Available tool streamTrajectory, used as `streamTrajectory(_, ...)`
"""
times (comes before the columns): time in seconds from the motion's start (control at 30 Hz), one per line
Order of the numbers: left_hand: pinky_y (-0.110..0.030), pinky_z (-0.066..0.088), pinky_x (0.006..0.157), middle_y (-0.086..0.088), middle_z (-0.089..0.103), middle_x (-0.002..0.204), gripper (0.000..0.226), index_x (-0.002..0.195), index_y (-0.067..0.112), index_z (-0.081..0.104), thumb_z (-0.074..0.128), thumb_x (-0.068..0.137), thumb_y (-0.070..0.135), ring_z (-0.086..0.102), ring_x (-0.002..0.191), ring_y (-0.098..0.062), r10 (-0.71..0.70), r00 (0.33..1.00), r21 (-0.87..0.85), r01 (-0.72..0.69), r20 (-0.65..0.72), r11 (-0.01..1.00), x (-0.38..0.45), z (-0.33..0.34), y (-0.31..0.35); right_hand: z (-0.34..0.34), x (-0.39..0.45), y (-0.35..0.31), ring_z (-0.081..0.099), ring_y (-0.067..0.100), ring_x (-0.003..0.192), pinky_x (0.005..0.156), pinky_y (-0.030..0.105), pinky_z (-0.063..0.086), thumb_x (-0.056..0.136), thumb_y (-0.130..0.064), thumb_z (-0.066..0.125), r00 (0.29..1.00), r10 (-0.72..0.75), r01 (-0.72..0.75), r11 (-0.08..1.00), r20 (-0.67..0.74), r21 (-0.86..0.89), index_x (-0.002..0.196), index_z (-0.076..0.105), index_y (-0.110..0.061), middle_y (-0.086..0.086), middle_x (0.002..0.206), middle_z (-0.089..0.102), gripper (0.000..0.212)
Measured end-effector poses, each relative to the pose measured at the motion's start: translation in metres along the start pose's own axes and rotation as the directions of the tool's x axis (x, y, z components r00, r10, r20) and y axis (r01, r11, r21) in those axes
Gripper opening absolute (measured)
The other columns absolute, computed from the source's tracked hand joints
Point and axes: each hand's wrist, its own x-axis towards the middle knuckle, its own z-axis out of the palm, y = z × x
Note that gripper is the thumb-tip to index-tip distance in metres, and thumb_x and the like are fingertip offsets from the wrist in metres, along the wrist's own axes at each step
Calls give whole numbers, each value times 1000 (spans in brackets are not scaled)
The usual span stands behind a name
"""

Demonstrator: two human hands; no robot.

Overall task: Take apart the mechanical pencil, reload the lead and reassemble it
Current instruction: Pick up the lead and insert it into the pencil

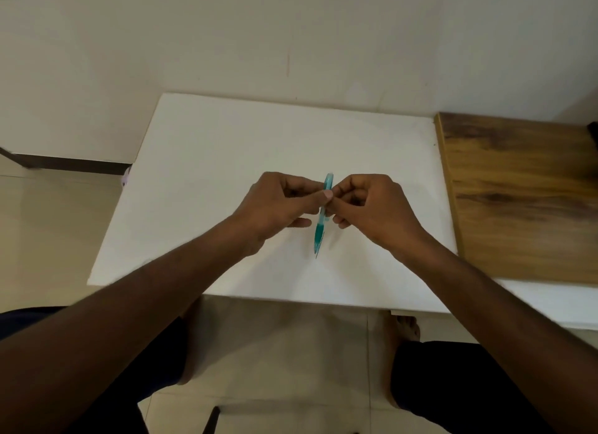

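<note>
I am holding the slim teal translucent plastic mechanical pencil (324, 207) between both hands, above the middle of the flat white rectangular board (207, 174) that covers the table, so that any small part that comes loose should drop onto a pale surface where I can find it. The pencil is standing nearly on end from my view, its pointed tip toward me and down, its cap end away from me and up; whether the tip is touching the board I cannot tell. My left hand (275, 203) is pinching the barrel at about mid-length, thumb pressing from the near side and the curled fingers behind, which I judge is there to steady the body. My right hand (372, 207) is closing in from the other side at the same height, its fingertips curled against the barrel and meeting my left thumb; its exact grip is hidden by the knuckles. Both forearms are reaching forward and converging, wrists level, elbows wide. The pencil looks whole, so I judge the dismantling is only starting. The brown wood-grain panel (524, 200) is lying at my right, well apart.
</note>
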Motion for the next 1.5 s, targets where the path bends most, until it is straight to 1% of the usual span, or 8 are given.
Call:
streamTrajectory(0.17,-23,67,78,0,87,95,20,107,16,84,82,96,33,84,92,-12,38,999,17,-38,-31,999,-7,-6,5,10,-8,2,79,11,69,66,21,64,91,-30,83,994,-96,95,995,44,35,97,80,-21,-9,79,82,11)
streamTrajectory(0.27,-31,68,83,3,87,95,20,108,14,79,79,98,32,85,88,-13,41,993,63,-34,-107,997,-10,-11,9,11,-10,13,76,4,71,69,14,60,90,-35,83,975,-207,218,959,76,-181,100,83,-26,-13,79,80,13)
streamTrajectory(0.43,-26,69,75,5,86,96,21,111,15,77,78,99,33,84,83,-11,70,981,144,-44,-183,989,-14,-16,15,17,-17,44,68,16,79,70,23,44,94,-23,79,842,-431,538,646,323,-541,111,83,-21,2,93,76,18)
streamTrajectory(0.77,-29,69,78,3,86,98,24,113,13,77,79,99,32,84,86,-15,67,979,172,-33,-191,984,-16,-14,18,20,-18,54,61,27,88,70,32,45,96,-23,78,807,-425,591,580,411,-561,123,80,-17,9,97,67,28)
streamTrajectory(0.93,-21,66,71,7,85,94,21,109,16,77,79,98,34,83,82,-10,89,977,189,-52,-195,981,-15,-17,18,30,-54,72,61,21,94,76,33,54,99,-40,68,809,-402,583,456,429,-672,148,57,-9,7,112,64,59)
streamTrajectory(1.13,-21,66,71,7,86,94,24,111,15,78,79,98,35,83,83,-10,112,978,198,-77,-175,977,-19,-13,21,34,-80,90,49,15,96,78,27,51,101,-59,39,814,-418,571,442,405,-692,160,39,-8,2,118,50,78)
streamTrajectory(1.33,-21,65,70,6,86,96,24,111,14,77,79,98,35,83,83,-12,115,981,223,-77,-159,972,-23,-3,21,45,-96,96,58,23,85,64,33,46,89,-21,83,702,-626,641,345,341,-686,139,65,-1,11,105,66,57)
streamTrajectory(1.5,-22,64,70,6,86,93,22,108,15,78,80,98,34,83,82,-13,119,983,240,-82,-142,967,-24,3,20,47,-103,111,64,26,80,60,38,48,99,-11,73,585,-780,685,328,223,-650,126,76,-6,12,94,72,28)
